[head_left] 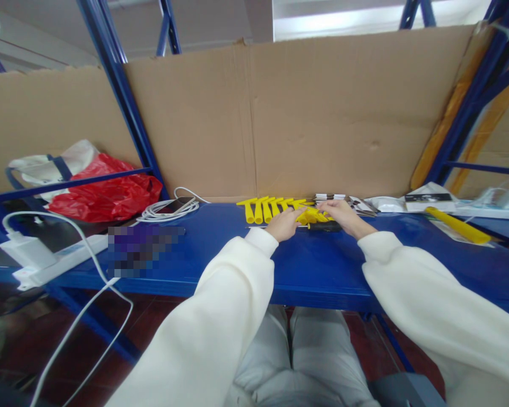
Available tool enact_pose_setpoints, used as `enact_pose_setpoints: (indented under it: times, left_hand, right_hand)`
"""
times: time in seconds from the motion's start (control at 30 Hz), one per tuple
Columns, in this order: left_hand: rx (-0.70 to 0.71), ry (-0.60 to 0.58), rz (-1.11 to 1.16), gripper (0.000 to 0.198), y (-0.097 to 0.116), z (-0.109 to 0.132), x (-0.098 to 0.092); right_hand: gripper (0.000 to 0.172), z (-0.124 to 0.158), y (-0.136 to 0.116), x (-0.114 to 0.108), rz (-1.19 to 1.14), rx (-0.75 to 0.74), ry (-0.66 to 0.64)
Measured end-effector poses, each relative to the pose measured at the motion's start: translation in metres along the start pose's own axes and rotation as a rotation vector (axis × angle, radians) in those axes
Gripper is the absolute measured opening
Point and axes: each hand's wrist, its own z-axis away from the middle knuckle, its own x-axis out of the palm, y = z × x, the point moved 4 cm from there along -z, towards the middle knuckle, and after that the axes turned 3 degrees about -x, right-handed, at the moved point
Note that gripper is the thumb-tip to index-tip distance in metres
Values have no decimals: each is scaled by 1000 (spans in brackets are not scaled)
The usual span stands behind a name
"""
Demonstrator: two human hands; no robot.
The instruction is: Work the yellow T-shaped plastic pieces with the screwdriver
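Both hands are over the far part of the blue table. The fingers of my left hand [285, 224] are bent and closed at the left side of a bunch of yellow plastic pieces [312, 216]. From the other side, my right hand [342, 213] pinches at the same bunch with thumb and fingers. Single shapes in the bunch are too small to tell apart. To the left, several yellow tube-shaped plastic pieces [258, 213] lie in a slanted row. A black object [324, 226], partly hidden, is just below my right fingers.
Cardboard [313, 118] walls the back of the blue table [322, 271]. White packets [427, 198] and a yellow tube [457, 225] lie right. At left are a coiled white cable [167, 211], a red plastic bag [105, 189] and a power strip [76, 260] with a trailing cable.
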Motion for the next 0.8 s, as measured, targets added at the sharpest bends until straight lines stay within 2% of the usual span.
enact_pose_setpoints:
  times: [0.17, 0.37, 0.47, 0.67, 0.8]
  left_hand:
    - [42, -26, 19, 66, 0, -1, 2]
    - [14, -44, 19, 70, 1, 1, 3]
    - [17, -25, 59, 71, -1, 0, 5]
    - [10, -13, 62, 69, -4, -2, 7]
    - [15, -8, 38, 67, -5, -3, 5]
  right_hand:
    - [11, -1, 0, -1, -1, -10, 23]
    - [14, -2, 3, -1, 96, -14, 2]
    - [20, -5, 2, 0, 192, -143, -54]
    - [30, -1, -13, -1, 407, -543, -73]
    - [37, 4, -22, -1, 516, -648, -115]
